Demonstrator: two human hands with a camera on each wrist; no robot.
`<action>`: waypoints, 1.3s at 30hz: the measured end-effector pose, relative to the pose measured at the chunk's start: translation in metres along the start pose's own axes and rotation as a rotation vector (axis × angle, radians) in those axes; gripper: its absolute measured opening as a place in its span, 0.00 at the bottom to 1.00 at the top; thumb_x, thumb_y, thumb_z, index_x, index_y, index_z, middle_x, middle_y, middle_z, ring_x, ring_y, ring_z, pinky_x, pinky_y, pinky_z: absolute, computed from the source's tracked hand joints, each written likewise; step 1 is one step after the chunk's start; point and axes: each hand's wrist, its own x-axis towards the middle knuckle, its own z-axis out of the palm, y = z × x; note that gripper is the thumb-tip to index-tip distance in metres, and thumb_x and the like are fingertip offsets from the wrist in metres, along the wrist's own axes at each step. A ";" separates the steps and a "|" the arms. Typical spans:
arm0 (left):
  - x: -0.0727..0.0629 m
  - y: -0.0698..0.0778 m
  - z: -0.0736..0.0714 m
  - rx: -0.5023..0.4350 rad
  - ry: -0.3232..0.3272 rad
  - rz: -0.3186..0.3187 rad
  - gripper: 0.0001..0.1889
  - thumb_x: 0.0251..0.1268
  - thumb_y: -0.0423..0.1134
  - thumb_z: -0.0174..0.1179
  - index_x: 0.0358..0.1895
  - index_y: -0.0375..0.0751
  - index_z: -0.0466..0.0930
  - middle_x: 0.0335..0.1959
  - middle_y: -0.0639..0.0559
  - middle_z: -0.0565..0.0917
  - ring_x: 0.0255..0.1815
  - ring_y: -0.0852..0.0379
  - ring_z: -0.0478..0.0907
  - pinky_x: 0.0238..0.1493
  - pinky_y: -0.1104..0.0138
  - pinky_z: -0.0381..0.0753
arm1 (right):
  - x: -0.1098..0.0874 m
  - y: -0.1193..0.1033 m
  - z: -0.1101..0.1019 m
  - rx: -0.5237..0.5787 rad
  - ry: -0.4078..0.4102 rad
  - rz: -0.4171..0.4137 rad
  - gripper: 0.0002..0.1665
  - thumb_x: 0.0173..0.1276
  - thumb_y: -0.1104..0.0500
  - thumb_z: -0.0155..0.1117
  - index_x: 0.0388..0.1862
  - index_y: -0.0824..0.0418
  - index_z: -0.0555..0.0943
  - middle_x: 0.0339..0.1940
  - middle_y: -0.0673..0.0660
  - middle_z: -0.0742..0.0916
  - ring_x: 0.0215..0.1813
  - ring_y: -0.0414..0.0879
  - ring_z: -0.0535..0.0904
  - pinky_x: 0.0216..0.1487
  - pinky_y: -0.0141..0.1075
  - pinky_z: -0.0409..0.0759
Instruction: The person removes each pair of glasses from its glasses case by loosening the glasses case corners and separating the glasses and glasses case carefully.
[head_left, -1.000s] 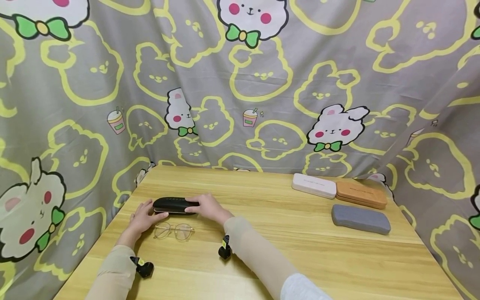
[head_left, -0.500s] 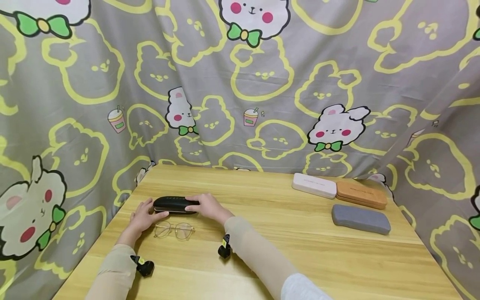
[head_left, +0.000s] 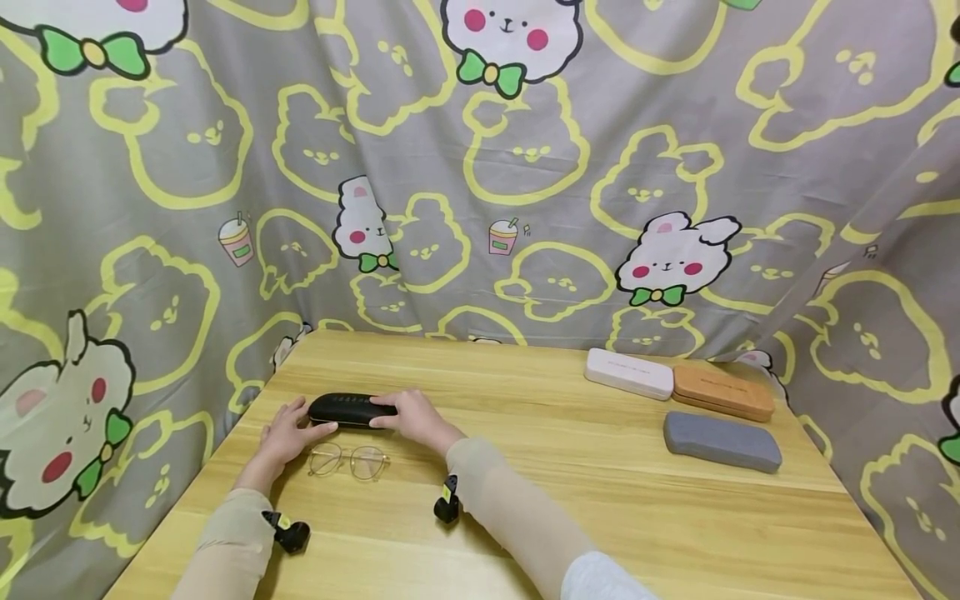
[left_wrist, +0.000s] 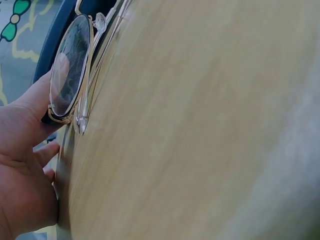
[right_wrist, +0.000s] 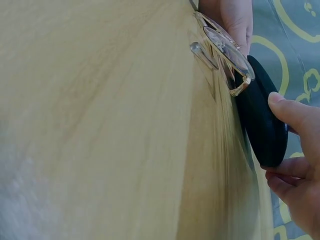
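Note:
A black glasses case (head_left: 345, 409) lies closed, lid up, on the left part of the wooden table. My left hand (head_left: 287, 433) holds its left end, the thumb along the front and the other fingers spread round the end. At the other end my right hand (head_left: 416, 417) grips the case between thumb and fingers, as the right wrist view shows with the dark case (right_wrist: 262, 115). Just in front of the case lies a pair of glasses (head_left: 367, 462) with thin gold frames and clear round lenses. In the left wrist view the glasses (left_wrist: 70, 67) partly cover the left thumb.
At the right back of the table (head_left: 525, 500) lie three more cases: a white case (head_left: 628, 372), an orange-brown case (head_left: 722, 392) touching or close beside it, and a grey case (head_left: 722, 442) in front. A patterned curtain (head_left: 450, 167) hangs round the table's back and sides.
The pale gap along the front of the black case has narrowed to a thin line as its lid came down. Both hands stay at its ends; the glasses have not moved.

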 end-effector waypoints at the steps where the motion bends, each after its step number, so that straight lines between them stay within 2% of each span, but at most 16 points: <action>1: 0.000 0.000 0.000 0.000 0.000 0.001 0.56 0.58 0.63 0.63 0.75 0.25 0.46 0.78 0.30 0.40 0.77 0.29 0.27 0.69 0.31 0.23 | 0.000 0.000 0.000 -0.009 0.002 -0.001 0.29 0.65 0.43 0.65 0.64 0.47 0.78 0.59 0.49 0.84 0.46 0.38 0.86 0.54 0.28 0.80; 4: 0.000 -0.001 0.001 0.000 0.000 0.006 0.55 0.59 0.62 0.63 0.75 0.25 0.46 0.78 0.29 0.40 0.77 0.28 0.27 0.69 0.31 0.23 | -0.001 -0.002 0.000 -0.029 0.008 -0.007 0.29 0.64 0.44 0.66 0.64 0.47 0.79 0.59 0.49 0.85 0.54 0.40 0.84 0.57 0.30 0.80; 11: 0.001 -0.002 0.001 -0.002 0.002 0.007 0.56 0.58 0.63 0.63 0.75 0.27 0.46 0.78 0.29 0.40 0.77 0.29 0.26 0.69 0.31 0.22 | -0.001 -0.007 0.002 -0.107 0.026 -0.015 0.28 0.62 0.45 0.69 0.62 0.47 0.80 0.57 0.47 0.86 0.57 0.40 0.83 0.62 0.34 0.77; 18: 0.000 -0.002 0.001 -0.006 0.008 0.004 0.55 0.57 0.60 0.66 0.75 0.26 0.48 0.78 0.29 0.43 0.77 0.28 0.28 0.69 0.31 0.24 | -0.001 -0.012 0.006 -0.130 0.033 0.077 0.35 0.57 0.45 0.74 0.64 0.49 0.78 0.61 0.48 0.84 0.63 0.45 0.79 0.65 0.36 0.76; 27: 0.001 -0.002 -0.002 -0.016 -0.009 0.014 0.57 0.56 0.61 0.66 0.75 0.24 0.46 0.78 0.28 0.41 0.77 0.28 0.26 0.68 0.31 0.23 | -0.001 -0.015 0.007 -0.139 0.017 0.138 0.39 0.59 0.41 0.72 0.68 0.51 0.74 0.61 0.53 0.83 0.62 0.47 0.78 0.62 0.34 0.77; 39: 0.000 -0.002 -0.005 -0.025 -0.027 0.013 0.55 0.58 0.58 0.66 0.75 0.24 0.46 0.78 0.29 0.40 0.77 0.28 0.25 0.69 0.31 0.22 | -0.006 -0.017 0.003 -0.145 -0.008 0.137 0.39 0.60 0.42 0.71 0.69 0.50 0.72 0.62 0.54 0.81 0.63 0.48 0.77 0.61 0.35 0.77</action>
